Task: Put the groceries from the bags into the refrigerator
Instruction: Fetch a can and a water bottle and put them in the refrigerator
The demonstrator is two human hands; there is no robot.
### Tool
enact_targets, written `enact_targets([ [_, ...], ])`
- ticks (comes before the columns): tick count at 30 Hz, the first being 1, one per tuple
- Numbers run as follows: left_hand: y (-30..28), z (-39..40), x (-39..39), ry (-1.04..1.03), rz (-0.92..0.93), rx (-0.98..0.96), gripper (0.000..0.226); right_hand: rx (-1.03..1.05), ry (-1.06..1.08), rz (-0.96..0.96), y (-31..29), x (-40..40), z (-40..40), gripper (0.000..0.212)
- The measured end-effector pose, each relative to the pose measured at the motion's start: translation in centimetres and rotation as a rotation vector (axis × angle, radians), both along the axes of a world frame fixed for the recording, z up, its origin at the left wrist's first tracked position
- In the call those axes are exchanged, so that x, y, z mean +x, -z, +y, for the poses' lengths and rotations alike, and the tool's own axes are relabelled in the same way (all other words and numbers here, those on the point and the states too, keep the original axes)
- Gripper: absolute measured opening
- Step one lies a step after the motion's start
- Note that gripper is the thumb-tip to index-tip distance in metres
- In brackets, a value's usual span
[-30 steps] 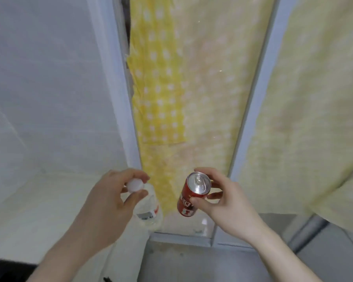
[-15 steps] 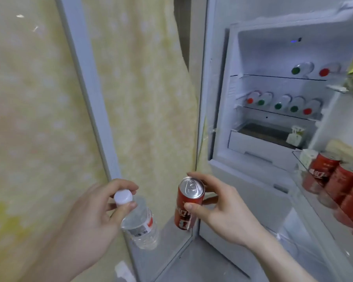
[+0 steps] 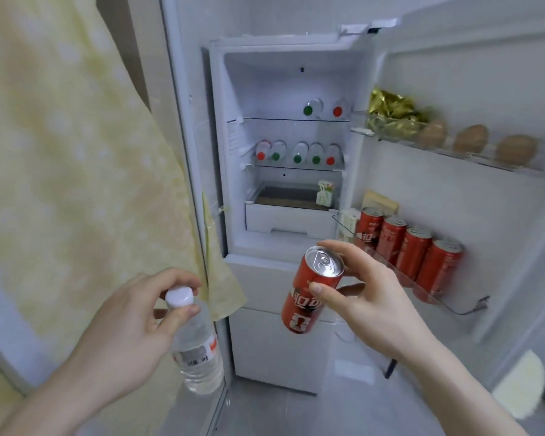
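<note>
Left hand (image 3: 129, 328): pinches water bottle (image 3: 199, 347) by its cap, carrying it hanging.
Right hand (image 3: 368, 297): grips red can (image 3: 312, 291), tilted toward the door shelf (image 3: 453, 305) can row.

Red can (image 3: 312, 291), white-capped clear bottle (image 3: 195, 344), pale yellow white-dotted curtain (image 3: 70, 158), white refrigerator (image 3: 283, 347), gold foil packet (image 3: 390, 107).

Soft, even light fills the scene, brightest inside the open refrigerator (image 3: 283, 146), whose white walls look slightly washed out. Shadows are faint. A small glare sits on the lid of the red can (image 3: 312, 291). Wide-angle bending curves the edges, and the right door shelves (image 3: 453, 152) and left curtain (image 3: 60, 152) are blurred.
</note>
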State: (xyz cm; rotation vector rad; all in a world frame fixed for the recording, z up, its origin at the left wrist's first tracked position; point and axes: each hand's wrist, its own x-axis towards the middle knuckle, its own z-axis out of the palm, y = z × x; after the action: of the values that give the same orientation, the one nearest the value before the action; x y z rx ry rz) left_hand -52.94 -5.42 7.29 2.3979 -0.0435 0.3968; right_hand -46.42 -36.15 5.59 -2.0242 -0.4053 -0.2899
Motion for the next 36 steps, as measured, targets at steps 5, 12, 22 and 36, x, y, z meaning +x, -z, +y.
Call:
enact_targets([
  [5,-0.4,-2.7,4.6,0.124,-0.018,-0.013,0.024,0.030,0.175,-0.030,-1.5,0.7,-4.4,0.053],
  [12,-1.7,-7.3,10.4,0.258,-0.032,-0.053,0.022,0.044,0.417,-0.111,-3.3,3.1,-11.1,0.049],
  [22,-1.6,-13.2,16.4,0.350,-0.024,0.011,0.021,-0.206,0.550,-0.047,-1.5,6.7,-16.8,0.055],
  [36,-0.6,-17.1,19.3,0.373,0.029,0.020,0.020,-0.336,0.432,0.130,2.4,8.0,-18.8,0.050],
])
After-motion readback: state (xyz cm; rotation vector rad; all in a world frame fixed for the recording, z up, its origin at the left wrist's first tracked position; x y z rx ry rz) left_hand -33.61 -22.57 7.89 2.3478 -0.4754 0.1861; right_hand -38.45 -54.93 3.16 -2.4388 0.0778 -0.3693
